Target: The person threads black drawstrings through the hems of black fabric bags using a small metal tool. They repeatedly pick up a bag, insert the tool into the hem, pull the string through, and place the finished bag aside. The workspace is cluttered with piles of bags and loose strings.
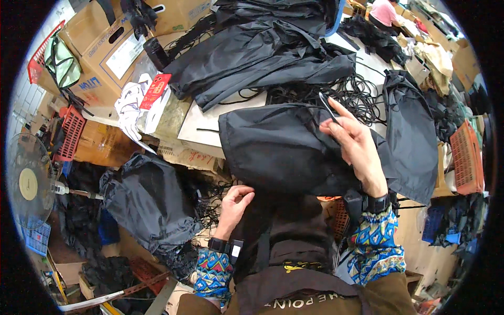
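Observation:
A black fabric piece [283, 147], apparently a bag, lies across my lap and the table's near edge. My right hand [359, 147] is over its right part, thumb and fingers closed on a slim metal tool [325, 105] with a rounded tip pointing up and away; its exact kind is unclear. My left hand [235, 207] is at the fabric's lower left edge, fingers curled and pressed together. Whatever they pinch, if anything, is hidden. Beyond the fabric, a tangle of black cords [357, 97] is spread on the white tabletop [205, 118].
A heap of black fabric [268, 63] covers the table's far side. More black pieces hang at the right [409, 136] and lower left [147, 199]. A fan [29, 181] stands at the left, red baskets [467, 157] at the sides. A person in pink [384, 13] is far off.

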The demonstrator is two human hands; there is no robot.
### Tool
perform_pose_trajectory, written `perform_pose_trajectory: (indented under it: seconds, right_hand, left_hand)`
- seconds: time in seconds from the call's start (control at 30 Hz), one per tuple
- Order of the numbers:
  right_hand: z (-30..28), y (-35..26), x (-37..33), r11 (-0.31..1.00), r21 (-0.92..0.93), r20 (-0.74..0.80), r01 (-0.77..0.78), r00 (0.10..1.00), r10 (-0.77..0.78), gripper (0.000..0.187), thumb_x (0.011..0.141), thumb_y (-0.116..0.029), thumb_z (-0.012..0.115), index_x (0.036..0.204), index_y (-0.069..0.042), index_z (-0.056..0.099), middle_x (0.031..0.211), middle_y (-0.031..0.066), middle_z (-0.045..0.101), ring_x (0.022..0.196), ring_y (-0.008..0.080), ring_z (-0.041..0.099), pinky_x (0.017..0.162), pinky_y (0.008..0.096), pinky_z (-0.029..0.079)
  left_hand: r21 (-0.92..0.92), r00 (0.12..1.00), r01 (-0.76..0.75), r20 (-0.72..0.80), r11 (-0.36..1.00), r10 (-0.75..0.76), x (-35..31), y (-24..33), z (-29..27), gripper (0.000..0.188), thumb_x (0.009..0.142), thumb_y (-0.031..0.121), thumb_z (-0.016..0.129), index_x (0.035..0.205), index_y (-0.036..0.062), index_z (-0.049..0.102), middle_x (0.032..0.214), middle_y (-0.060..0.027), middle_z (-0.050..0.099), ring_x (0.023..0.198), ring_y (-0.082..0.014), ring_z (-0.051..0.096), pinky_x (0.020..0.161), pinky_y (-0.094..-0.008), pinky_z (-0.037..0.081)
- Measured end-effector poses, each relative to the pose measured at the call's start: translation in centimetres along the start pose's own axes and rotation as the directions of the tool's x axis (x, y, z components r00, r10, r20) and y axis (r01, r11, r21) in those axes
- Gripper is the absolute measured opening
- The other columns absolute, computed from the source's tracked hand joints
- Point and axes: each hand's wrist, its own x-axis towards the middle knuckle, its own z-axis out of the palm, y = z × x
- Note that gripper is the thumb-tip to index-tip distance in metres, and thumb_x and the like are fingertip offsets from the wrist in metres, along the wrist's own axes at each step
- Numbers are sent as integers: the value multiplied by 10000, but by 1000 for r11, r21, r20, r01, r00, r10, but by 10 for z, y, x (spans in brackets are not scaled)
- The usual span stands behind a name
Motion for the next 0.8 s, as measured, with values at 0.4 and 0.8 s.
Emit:
perform_pose_trajectory:
  seconds: [0.4,0.8]
  right_hand:
    - [-16,36,-53,935,272,-107,-230,958,267,260,953,-194,526,1111,-6,612,1161,81,611,507,-6,403,404,152,217]
    - [-26,15,-54,517,850,-222,95,957,189,252,976,-265,473,1067,-35,524,578,10,469,374,42,320,307,179,227]
  left_hand:
    - [-67,859,-253,-475,965,192,16,78,-26,124,904,128,572,807,69,522,799,43,477,747,-66,413,652,-236,364]
    - [6,242,-576,-954,817,178,1,114,-136,325,891,226,576,1078,-41,584,1083,-123,602,978,-205,572,876,-338,454]
